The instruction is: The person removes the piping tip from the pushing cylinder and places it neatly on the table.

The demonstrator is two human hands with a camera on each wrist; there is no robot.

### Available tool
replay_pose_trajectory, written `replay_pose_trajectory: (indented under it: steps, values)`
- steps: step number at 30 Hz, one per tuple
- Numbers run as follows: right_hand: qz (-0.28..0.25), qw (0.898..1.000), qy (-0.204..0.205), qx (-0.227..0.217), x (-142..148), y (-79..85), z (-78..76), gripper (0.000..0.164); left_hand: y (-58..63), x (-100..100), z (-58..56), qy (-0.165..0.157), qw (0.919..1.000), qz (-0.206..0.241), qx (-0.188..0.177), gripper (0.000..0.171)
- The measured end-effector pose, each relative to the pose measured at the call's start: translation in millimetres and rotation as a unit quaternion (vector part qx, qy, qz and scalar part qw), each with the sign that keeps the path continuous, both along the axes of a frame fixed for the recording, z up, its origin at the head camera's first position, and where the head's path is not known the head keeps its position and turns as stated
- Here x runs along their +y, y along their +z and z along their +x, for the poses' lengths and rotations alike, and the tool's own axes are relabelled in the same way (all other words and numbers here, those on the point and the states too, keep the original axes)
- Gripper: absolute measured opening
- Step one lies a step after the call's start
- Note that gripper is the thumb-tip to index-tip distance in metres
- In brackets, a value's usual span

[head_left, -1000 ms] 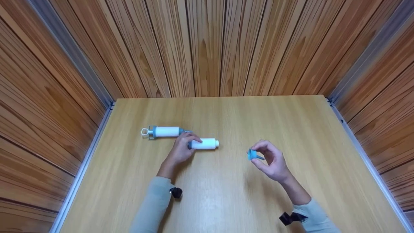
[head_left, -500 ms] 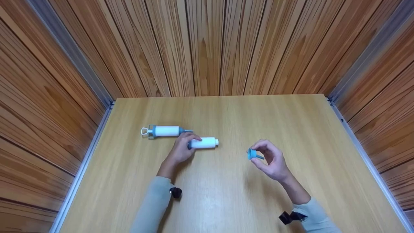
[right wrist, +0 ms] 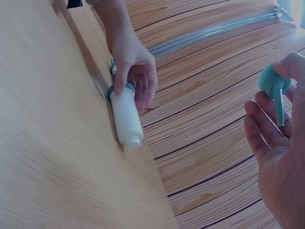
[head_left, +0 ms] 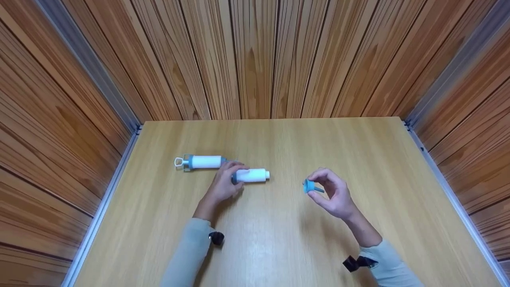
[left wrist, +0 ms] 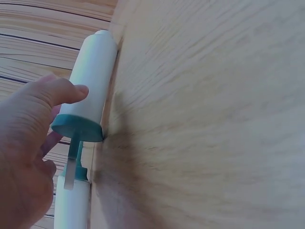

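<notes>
while the white cylinder (head_left: 253, 175) is gripped near its teal-collared end by the left hand (head_left: 224, 185), the blue-green cap (head_left: 308, 186) is pinched in the fingertips of the right hand (head_left: 336, 198), held up above the table (head_left: 275, 239) and well apart from the cylinder. the cap's wide mouth is turned toward the cylinder's narrow neck; its thin spout is pointed back at the palm. trouble could be caused by that fingertip hold: were the pinch loosened or the spout knocked, the cap could be tilted or dropped. being round, the cylinder could be rolled away if released; whether it is fully borne by the table cannot be told. just beyond the left hand lies the second cylinder (head_left: 205, 162), its tip so near that it could be nudged by the knuckles. open room is left between the hands; the far table edge and wooden wall (head_left: 255, 71) are set well beyond both.
</notes>
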State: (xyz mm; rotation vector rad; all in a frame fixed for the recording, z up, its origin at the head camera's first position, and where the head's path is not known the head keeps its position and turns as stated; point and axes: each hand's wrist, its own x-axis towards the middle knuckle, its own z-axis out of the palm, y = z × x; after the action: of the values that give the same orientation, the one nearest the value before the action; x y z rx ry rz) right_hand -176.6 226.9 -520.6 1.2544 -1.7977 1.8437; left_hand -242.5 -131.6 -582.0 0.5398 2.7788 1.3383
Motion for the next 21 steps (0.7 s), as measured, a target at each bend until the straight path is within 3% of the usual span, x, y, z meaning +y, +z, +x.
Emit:
replay_pose_trajectory:
  steps: [6, 12, 21]
  values:
    - [0.033, 0.999, -0.017, -0.025, -3, -5.3, -2.4, 0.028, 7.5, -5, 5.4, -0.016, 0.9995, -0.015, 0.023, 0.05]
    - [0.05, 0.998, -0.017, -0.031, -5, -10.5, -5.7, 0.038, 16.2, -5, 11.6, -0.039, 0.9966, -0.023, 0.068, 0.048]
    - [0.084, 0.995, -0.024, -0.049, -9, -17.4, -10.4, 0.029, 24.8, 2, 20.4, -0.054, 0.9937, 0.002, 0.098, 0.048]
